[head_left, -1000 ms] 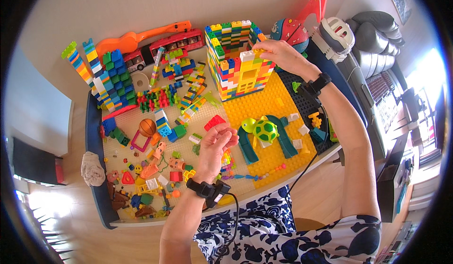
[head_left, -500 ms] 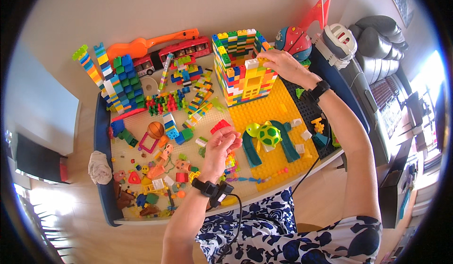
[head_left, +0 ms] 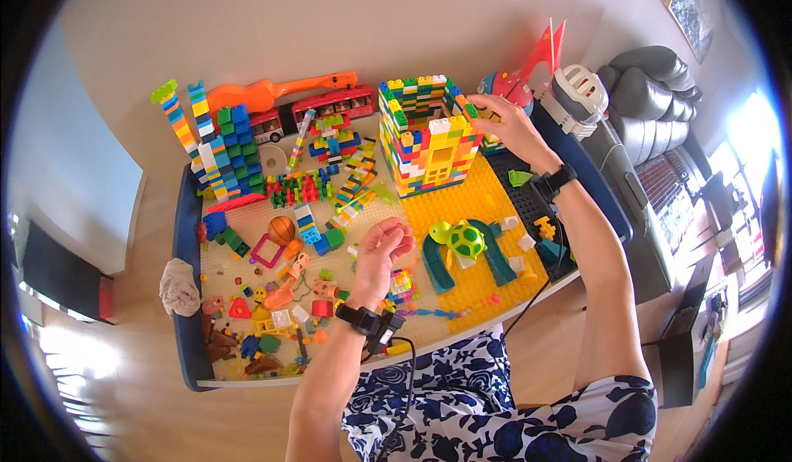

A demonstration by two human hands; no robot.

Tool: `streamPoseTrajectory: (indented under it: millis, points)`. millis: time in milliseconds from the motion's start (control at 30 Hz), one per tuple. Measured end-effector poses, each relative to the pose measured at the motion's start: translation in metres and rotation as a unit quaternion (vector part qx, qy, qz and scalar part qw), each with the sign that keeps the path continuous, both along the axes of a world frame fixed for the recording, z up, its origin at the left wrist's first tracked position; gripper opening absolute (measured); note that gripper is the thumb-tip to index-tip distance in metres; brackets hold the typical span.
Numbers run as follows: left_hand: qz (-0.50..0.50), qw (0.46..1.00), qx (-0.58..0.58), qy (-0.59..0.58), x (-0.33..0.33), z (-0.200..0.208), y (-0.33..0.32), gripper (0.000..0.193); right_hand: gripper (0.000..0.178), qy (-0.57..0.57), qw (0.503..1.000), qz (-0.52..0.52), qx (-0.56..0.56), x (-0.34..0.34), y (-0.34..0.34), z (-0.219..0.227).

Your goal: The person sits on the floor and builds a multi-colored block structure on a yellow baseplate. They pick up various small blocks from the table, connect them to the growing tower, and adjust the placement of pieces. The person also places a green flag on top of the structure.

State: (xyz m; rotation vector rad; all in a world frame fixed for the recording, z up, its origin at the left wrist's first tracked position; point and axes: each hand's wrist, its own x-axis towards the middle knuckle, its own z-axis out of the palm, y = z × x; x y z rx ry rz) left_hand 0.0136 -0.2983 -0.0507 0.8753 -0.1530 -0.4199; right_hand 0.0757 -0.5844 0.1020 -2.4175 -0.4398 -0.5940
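Note:
A tall hollow tower of colourful building blocks (head_left: 410, 165) stands on the yellow baseplate (head_left: 503, 194), with a yellow window (head_left: 441, 163) in its front wall. At the tower's upper right edge is my right hand (head_left: 510, 128), its thumb and fingers apart; I cannot tell if the fingertips touch the blocks. My left hand (head_left: 383, 256) hovers over the front middle of the table, fingers curled in. What it holds, if anything, is hidden. To its right, a green toy turtle (head_left: 467, 240) sits between dark green curved slide pieces (head_left: 437, 266).
Block columns (head_left: 219, 165), an orange toy guitar (head_left: 280, 90) and a red toy bus (head_left: 334, 106) line the back. Small toys and a toy basketball (head_left: 281, 229) spread over the left half. A ball (head_left: 507, 91) lies behind the tower's right side. A cable (head_left: 410, 388) hangs from my left wrist.
My right hand has shifted from the tower's front right corner back along its right edge, and its fingers have spread. My left hand stays curled in nearly the same place. The view has shifted slightly.

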Motion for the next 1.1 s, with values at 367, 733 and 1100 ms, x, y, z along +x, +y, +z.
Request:
streamPoseTrajectory:
  millis: [367,733,1100]
  points:
    - [0.024,0.999,0.032,-0.004,-0.006,0.013,-0.003,0.016,0.015,-0.002,0.975,0.127,-0.183,-0.094,0.038,-0.097]
    - [0.139,0.987,0.055,0.065,0.006,0.009,0.014,0.021,0.018,0.027,0.985,0.136,-0.099,-0.095,0.106,-0.131]
    - [0.125,0.991,0.001,0.049,0.014,-0.012,0.027,0.021,0.019,0.306,0.644,0.281,0.643,-0.103,0.098,-0.086]
